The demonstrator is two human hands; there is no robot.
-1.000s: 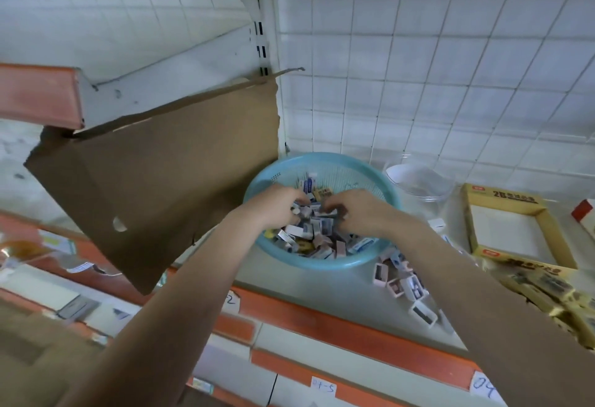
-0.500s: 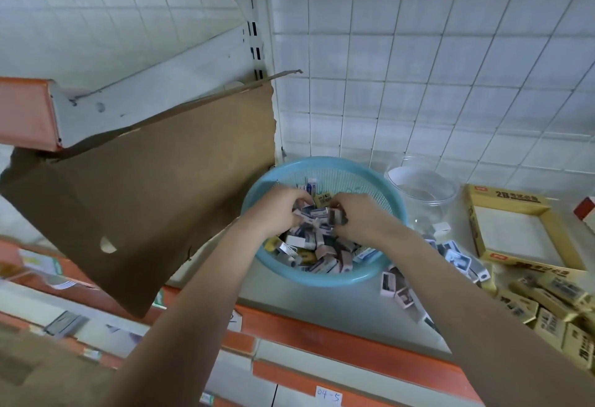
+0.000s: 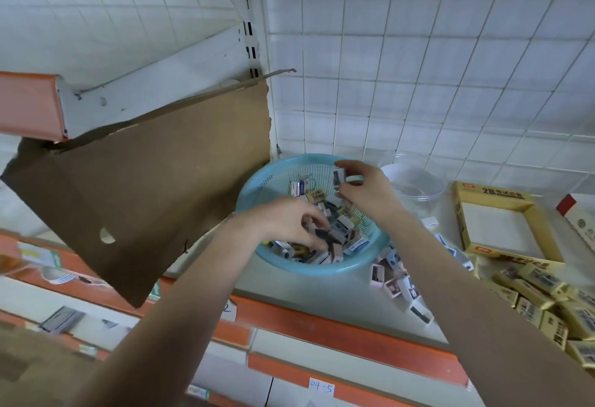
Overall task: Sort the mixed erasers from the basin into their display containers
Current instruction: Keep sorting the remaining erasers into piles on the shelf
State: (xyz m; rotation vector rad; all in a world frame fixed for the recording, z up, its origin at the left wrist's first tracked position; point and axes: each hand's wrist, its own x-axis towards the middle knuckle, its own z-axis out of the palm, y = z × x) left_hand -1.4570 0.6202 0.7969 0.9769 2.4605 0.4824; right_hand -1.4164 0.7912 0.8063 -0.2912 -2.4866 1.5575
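fingers (image 3: 309,217) of the left hand (image 3: 283,218) curl into the mixed erasers (image 3: 341,239) heaped in the teal basin (image 3: 257,187); whether they grip one is unclear. farther back the right hand (image 3: 365,189) pinches a small eraser (image 3: 339,178) above the basin's far side, before the clear jar (image 3: 415,183) and yellow 2b display box (image 3: 459,220)

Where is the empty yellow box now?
The empty yellow box lies on the right of the head view, to the right of the clear jar and the blue basin, with yellow eraser packs in front of it.
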